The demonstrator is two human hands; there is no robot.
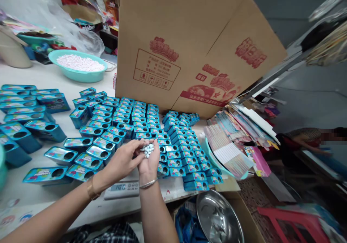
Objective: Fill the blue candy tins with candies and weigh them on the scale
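Note:
A small heap of pale blue and white candies (148, 150) lies in my right hand (149, 165), which is cupped palm up. From the left, my left hand (123, 160) reaches over with its fingers curled and its thumb touching the edge of the heap. Both hands are above rows of blue tins (107, 144), each with a dark round hole in its top. Some tins behind the hands are hidden. Just below the left wrist sits a digital scale (121, 191) with a lit display.
A large cardboard box (189, 48) stands behind the tins. A turquoise basin (81, 76) of pale candies is at the back left. Stacked printed sheets (230, 145) are to the right. A steel bowl (219, 214) sits below the table edge. A person (303, 138) is far right.

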